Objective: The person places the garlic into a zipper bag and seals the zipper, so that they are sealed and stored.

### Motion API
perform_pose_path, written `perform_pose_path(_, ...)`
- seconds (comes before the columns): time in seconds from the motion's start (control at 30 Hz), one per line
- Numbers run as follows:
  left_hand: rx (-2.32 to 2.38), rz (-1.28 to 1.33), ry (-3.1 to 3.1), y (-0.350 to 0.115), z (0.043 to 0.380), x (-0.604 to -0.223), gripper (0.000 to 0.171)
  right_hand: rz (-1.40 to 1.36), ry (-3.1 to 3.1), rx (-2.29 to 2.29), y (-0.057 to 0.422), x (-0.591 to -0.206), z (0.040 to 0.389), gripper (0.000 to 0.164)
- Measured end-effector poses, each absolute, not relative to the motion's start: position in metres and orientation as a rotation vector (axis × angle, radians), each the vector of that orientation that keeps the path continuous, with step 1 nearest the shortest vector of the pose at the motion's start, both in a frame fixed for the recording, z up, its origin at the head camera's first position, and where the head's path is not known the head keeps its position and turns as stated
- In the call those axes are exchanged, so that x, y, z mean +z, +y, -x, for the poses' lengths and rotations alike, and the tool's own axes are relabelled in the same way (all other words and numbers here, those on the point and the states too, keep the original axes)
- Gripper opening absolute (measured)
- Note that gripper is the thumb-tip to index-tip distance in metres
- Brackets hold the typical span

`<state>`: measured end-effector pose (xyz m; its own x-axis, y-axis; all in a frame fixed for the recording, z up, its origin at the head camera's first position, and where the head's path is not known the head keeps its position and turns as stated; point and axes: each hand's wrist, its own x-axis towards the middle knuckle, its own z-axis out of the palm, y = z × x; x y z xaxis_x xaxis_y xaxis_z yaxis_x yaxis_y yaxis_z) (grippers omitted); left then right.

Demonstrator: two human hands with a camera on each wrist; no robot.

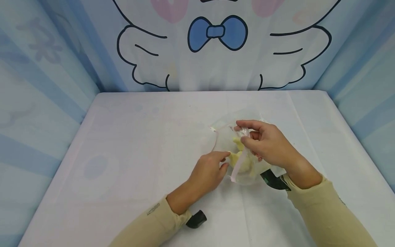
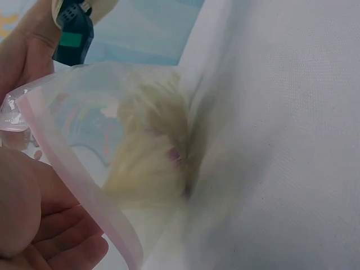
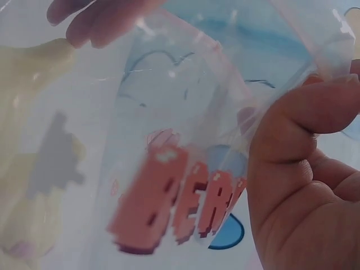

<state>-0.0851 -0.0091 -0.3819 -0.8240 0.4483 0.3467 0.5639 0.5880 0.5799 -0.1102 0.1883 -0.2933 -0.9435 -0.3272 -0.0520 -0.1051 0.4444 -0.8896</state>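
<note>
A clear plastic bag (image 1: pixel 221 139) with pink strips along its mouth stands at the right of the table's middle. Inside it shows a pale yellow object (image 2: pixel 147 177), soft-looking, with a small purple patch; the hazy plastic blurs its kind. My right hand (image 1: pixel 271 142) pinches the bag's upper edge between thumb and fingers. Red block letters (image 3: pixel 149 197) on the bag show in the right wrist view. My left hand (image 1: pixel 207 171) is at the bag's left side, index fingertip right at a tip of the yellow object, thumb apart from the finger.
A white cloth covers the table (image 1: pixel 129 144). Behind it hangs a curtain with a blue bow (image 1: pixel 216 31), and blue-and-white curtains (image 1: pixel 37 113) flank both sides. Dark wrist devices sit under the left sleeve (image 1: pixel 154 219) and the right sleeve (image 1: pixel 324 202).
</note>
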Motion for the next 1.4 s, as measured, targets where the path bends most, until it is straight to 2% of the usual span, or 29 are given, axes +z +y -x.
perform_pose_path(0.47,-1.519,0.79,-2.762,0.003,0.091,-0.384,0.036,0.364,2.482,-1.502,0.189,-0.295,0.109,0.046)
perform_pose_path(0.83,-1.559,0.743,-2.872,-0.002,0.096,-0.379,0.04,0.36,2.481,-1.499,0.19,-0.296,0.108,0.047)
perform_pose_path(1.07,-1.674,0.751,-2.821,-0.018,0.094,-0.362,0.035,0.372,2.468,-1.511,0.19,-0.296,0.108,0.047)
perform_pose_path(1.2,-1.686,0.758,-2.731,-0.03,0.095,-0.353,0.027,0.367,2.474,-1.503,0.19,-0.296,0.109,0.046)
perform_pose_path(1.4,-1.414,0.74,-2.538,-0.049,0.11,-0.345,0.018,0.374,2.448,-1.527,0.191,-0.296,0.11,0.047)
